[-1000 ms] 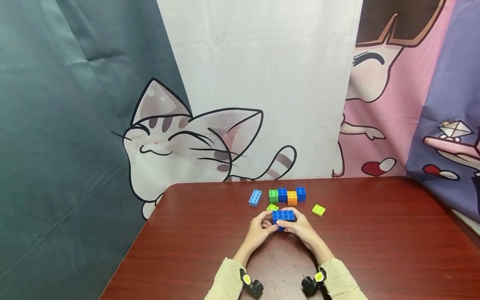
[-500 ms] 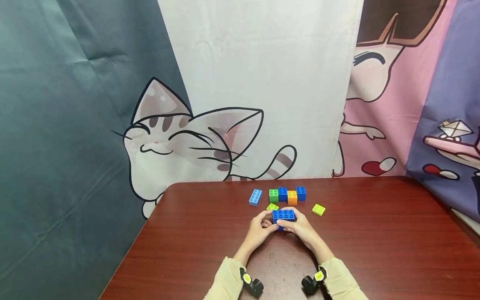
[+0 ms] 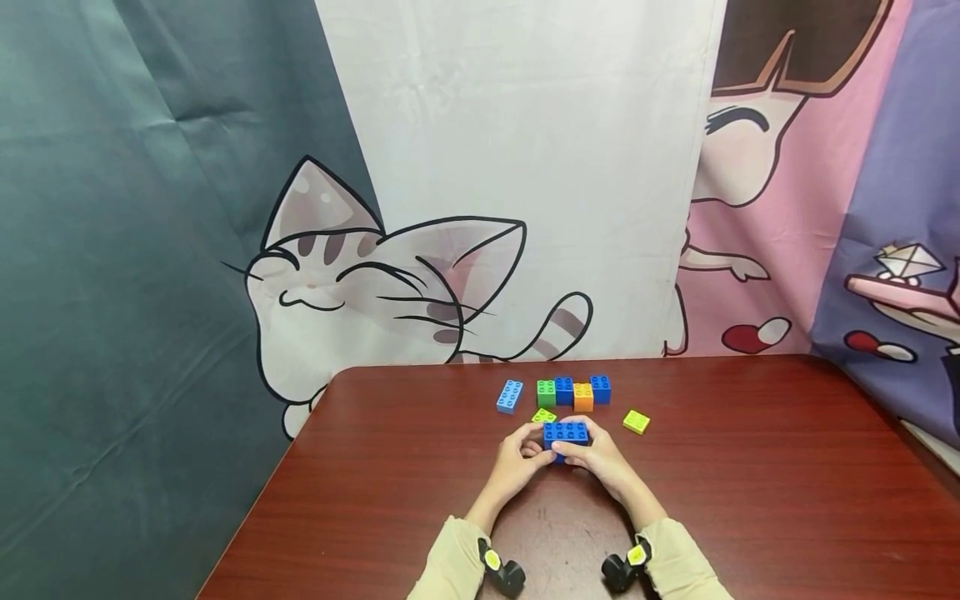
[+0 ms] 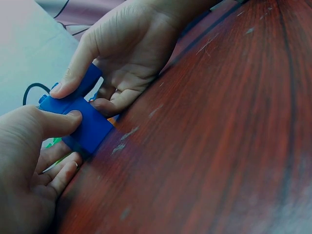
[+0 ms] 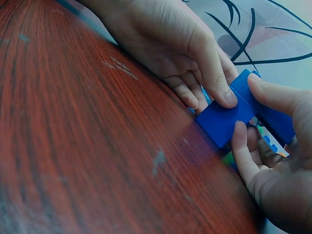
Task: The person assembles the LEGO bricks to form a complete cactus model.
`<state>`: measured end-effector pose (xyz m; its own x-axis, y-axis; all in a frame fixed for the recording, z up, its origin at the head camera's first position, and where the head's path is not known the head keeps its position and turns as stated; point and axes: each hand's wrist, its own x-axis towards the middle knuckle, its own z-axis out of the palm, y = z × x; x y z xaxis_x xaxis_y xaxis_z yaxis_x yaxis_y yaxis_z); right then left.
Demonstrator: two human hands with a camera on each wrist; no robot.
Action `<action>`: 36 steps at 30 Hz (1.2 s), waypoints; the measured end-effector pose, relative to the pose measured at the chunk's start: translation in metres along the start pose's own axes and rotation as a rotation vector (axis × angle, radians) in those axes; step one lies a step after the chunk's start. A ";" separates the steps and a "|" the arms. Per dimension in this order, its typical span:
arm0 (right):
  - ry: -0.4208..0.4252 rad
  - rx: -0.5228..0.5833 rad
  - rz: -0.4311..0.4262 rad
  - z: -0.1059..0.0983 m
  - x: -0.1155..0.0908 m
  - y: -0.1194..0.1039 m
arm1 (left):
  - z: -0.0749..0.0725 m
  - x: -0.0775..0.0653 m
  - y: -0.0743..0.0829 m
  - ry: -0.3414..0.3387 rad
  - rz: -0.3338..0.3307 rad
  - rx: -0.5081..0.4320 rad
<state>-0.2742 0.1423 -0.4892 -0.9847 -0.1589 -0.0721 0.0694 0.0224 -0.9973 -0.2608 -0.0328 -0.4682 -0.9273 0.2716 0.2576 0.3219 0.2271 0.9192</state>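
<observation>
Two blue toy building bricks, one stacked on the other, are between my hands near the middle of the table. The upper brick (image 3: 566, 432) is long, with studs facing up. Under it the lower brick (image 4: 91, 127) sits close over the tabletop, and the upper one juts out past it on the right. My left hand (image 3: 514, 462) pinches the lower brick, thumb flat on its near face. With its thumb across the upper brick's near side, my right hand (image 3: 606, 460) grips the stack from the right, other fingers behind and below.
Beyond my hands stand a green brick (image 3: 546, 393), a blue brick (image 3: 564, 391), an orange brick (image 3: 582, 397) and another blue brick (image 3: 600, 390). A light-blue brick (image 3: 509, 397) lies left; lime bricks (image 3: 636, 422) lie right and just behind my hands. The wooden table (image 3: 360, 500) meets a printed curtain.
</observation>
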 end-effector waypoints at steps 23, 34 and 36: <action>0.030 -0.005 0.015 0.002 -0.002 0.003 | 0.007 0.012 -0.042 0.069 -0.054 -0.189; 0.018 -0.013 -0.002 0.002 -0.002 0.004 | 0.008 0.015 -0.045 0.276 -0.120 -0.081; 0.017 -0.013 -0.007 0.001 -0.001 0.003 | 0.008 0.016 -0.046 0.295 -0.126 -0.049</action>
<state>-0.2725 0.1417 -0.4925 -0.9877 -0.1420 -0.0651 0.0608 0.0347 -0.9976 -0.2894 -0.0317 -0.5086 -0.9769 -0.0404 0.2097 0.1982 0.1942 0.9607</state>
